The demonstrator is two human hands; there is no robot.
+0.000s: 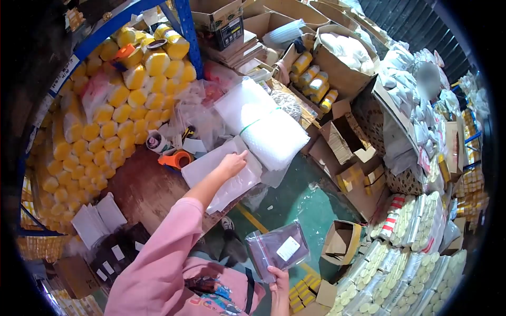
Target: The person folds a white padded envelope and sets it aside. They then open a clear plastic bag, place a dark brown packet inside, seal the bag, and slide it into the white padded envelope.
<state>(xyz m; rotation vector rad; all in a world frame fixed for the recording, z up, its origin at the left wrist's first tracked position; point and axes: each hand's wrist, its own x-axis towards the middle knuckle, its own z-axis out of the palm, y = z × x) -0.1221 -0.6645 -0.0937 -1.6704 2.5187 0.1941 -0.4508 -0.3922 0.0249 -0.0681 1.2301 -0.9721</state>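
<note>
My left hand rests on a stack of clear plastic bags on the table, its index finger stretched out and the other fingers partly curled. Low in the view, my right hand grips the edge of a flat clear packet with dark contents and a white label. Just beyond the bags lies a bubble wrap bundle with a green band around it. An orange tape dispenser stands left of the bags, near a white cup-like container.
Yellow-ended rolls are piled high behind the wooden table. White packs lie at its left end. An open carton stands on the green floor. Wrapped stacks fill the lower right, and a blue rack post rises behind.
</note>
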